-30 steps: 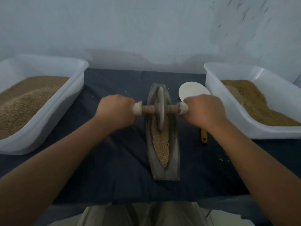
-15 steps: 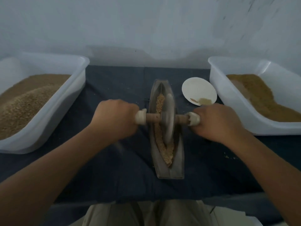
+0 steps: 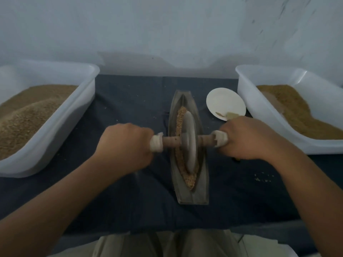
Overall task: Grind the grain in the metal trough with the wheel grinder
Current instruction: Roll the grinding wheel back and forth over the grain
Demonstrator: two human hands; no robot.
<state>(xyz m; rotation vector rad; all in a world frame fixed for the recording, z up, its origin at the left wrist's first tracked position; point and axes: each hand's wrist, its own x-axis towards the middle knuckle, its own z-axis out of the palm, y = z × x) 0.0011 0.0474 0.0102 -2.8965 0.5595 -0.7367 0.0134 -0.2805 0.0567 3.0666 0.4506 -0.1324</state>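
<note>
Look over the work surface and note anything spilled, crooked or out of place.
Loose bits of grain lie spilled on the dark cloth, thickest right of the metal trough, with a few specks to its left. The wheel grinder stands in the trough; nothing else stands out.

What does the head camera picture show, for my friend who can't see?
A person's left grip and right grip hold the wooden axle of a grey metal wheel grinder, standing in brown grain in a boat-shaped metal trough. A left white plastic tub and right white plastic tub hold brown heaps.
</note>
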